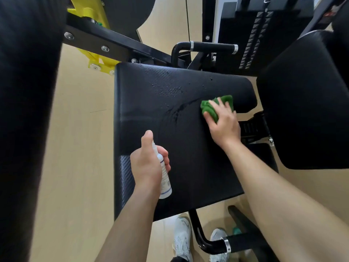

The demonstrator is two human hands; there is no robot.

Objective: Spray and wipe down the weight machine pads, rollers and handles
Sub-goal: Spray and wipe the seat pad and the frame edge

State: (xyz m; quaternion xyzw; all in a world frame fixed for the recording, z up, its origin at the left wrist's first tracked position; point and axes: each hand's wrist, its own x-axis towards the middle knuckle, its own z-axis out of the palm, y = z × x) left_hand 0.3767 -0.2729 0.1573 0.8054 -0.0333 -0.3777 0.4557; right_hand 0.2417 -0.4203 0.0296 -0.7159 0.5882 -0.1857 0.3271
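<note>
A black seat pad [170, 140] of the weight machine fills the middle of the view, with spray droplets near its far side and a wet smear in the middle. My right hand [222, 123] presses a folded green cloth [211, 107] flat on the pad near its right edge. My left hand [147, 163] holds a small white spray bottle [164, 176] over the pad's near left part, nozzle pointing away from me. A black handle [213, 46] with metal rings lies beyond the pad.
A large black roller pad [26, 110] stands at the left and a black back pad [306, 103] at the right. The weight stack [256, 38] and yellow frame parts [98, 61] lie behind. Another handle [226, 242] and my white shoes [183, 237] are below, on the pale wood floor.
</note>
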